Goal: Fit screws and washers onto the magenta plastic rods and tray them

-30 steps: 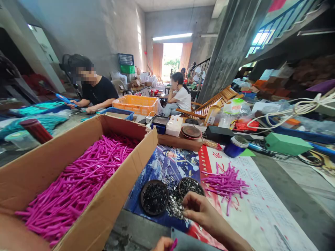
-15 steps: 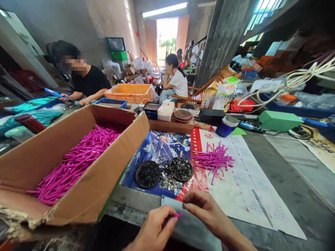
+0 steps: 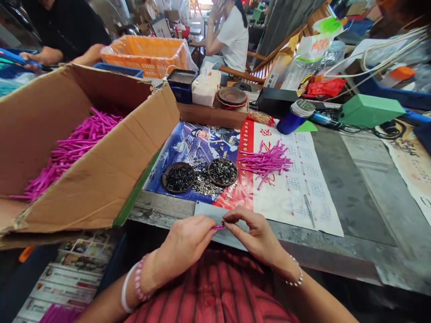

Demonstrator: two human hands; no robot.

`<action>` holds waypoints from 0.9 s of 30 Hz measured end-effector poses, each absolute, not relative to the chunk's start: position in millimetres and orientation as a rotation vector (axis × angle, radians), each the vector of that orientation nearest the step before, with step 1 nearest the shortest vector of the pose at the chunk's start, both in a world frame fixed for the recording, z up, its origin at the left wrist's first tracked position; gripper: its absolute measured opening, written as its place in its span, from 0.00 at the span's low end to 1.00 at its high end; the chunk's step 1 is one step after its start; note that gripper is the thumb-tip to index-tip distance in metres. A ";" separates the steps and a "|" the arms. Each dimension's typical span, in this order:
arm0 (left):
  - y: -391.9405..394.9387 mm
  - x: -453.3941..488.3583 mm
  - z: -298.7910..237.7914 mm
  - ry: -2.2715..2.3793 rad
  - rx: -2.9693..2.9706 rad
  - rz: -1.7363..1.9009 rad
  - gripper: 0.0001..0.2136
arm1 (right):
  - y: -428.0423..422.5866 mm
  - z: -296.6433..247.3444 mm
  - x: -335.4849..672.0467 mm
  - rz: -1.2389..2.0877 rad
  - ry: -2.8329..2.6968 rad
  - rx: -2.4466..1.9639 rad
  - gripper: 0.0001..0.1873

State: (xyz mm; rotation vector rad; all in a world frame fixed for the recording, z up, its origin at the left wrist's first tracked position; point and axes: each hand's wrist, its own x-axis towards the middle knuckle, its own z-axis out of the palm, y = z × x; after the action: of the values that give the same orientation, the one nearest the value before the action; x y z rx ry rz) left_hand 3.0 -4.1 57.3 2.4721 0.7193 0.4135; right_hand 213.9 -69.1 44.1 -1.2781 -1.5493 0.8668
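My left hand (image 3: 188,237) is closed on a thin magenta stick (image 3: 218,227), whose end pokes out past the fingertips. Thumb and forefinger of my right hand (image 3: 254,231) pinch together right at that end; a tiny dark bit shows there, too small to name. Both hands are over a grey metal plate (image 3: 204,207) at the table's front edge. Beyond them are two round dishes, the left dish (image 3: 178,177) and the right dish (image 3: 222,172), filled with small dark pieces. Small shiny rings (image 3: 204,183) lie scattered between them. A pile of magenta sticks (image 3: 267,160) rests to the right.
A cardboard box (image 3: 134,152) of magenta sticks stands at left. A printed calendar sheet (image 3: 319,188) covers the table, with a thin metal tool (image 3: 309,211) on it. Behind are a blue jar (image 3: 291,122), a green block (image 3: 370,111) and an orange basket (image 3: 144,56). Two people sit beyond.
The view has tipped downward, bringing my forearms and red striped clothing into sight. My hands have come together, the right fingertips now meeting the magenta stick's end.
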 end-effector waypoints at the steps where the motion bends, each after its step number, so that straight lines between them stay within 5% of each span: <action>1: -4.4 3.4 58.6 0.718 2.491 0.401 0.10 | -69.6 44.8 213.9 0.846 -1.582 -1.274 0.04; 27: 9.8 -4.9 59.6 0.577 2.697 0.302 0.10 | -45.5 59.1 225.1 1.123 -1.914 -1.185 0.08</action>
State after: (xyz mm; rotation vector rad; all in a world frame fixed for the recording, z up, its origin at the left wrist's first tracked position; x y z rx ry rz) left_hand -4.9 9.8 59.6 2.6968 0.5766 0.3016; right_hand 225.1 -45.5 59.1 -1.1851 -1.9144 1.1233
